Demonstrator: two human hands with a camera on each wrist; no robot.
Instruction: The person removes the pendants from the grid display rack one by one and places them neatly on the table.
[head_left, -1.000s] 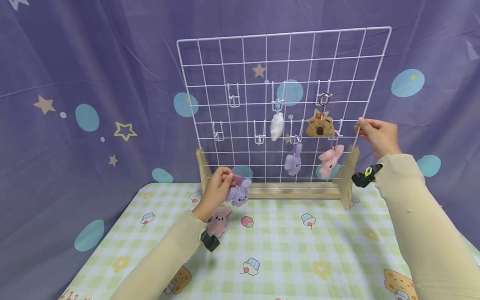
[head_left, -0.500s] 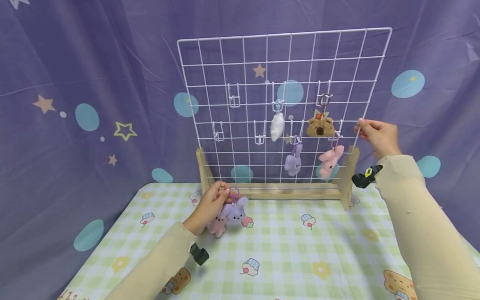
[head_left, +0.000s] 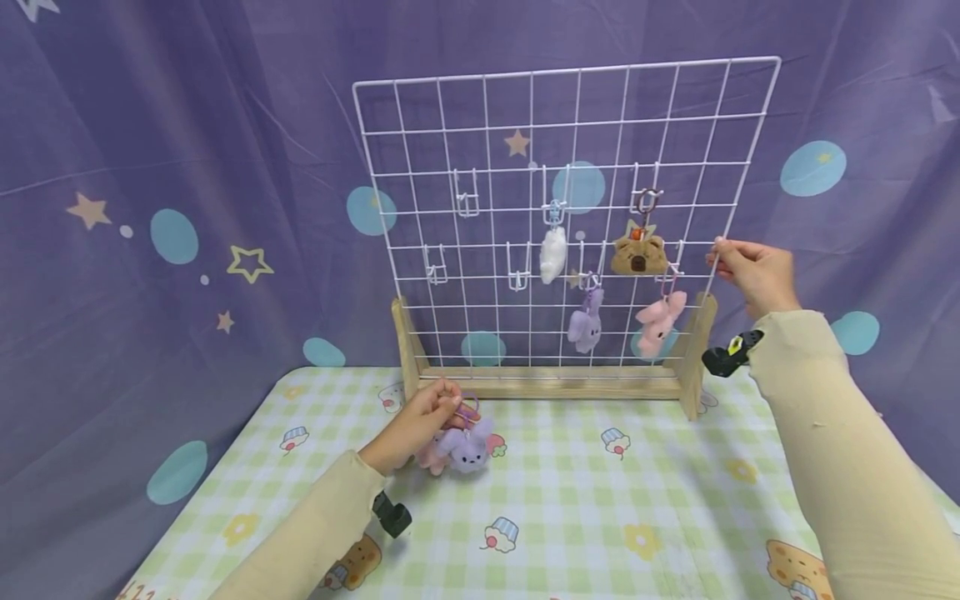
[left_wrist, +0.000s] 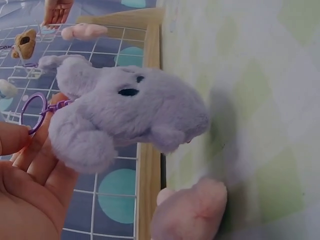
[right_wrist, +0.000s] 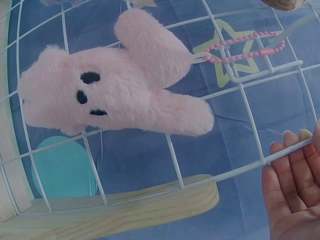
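Note:
My left hand (head_left: 420,421) pinches the purple ring (left_wrist: 34,114) of a purple plush bunny keychain (head_left: 470,450) between thumb and fingers. This bunny hangs low over the table; the left wrist view shows its shadow on the cloth. Partly behind it, a pink plush bunny (left_wrist: 190,212) rests on the cloth. At the right edge of a white wire grid (head_left: 567,71), my right hand (head_left: 759,271) grips the outer wire. Near that hand, another pink bunny (right_wrist: 100,90) hangs from a hook by a pink bead chain (right_wrist: 245,36).
On other hooks hang a white plush (head_left: 553,254), a brown bear head (head_left: 639,255) and a second purple bunny (head_left: 586,327). Bare hooks (head_left: 467,204) are at the grid's left. A wooden stand (head_left: 551,388) holds the grid on the green checked tablecloth (head_left: 570,508).
My left hand has come down and slightly left, lowering the purple bunny until it covers much of the pink one on the table. My right hand stays on the grid's edge.

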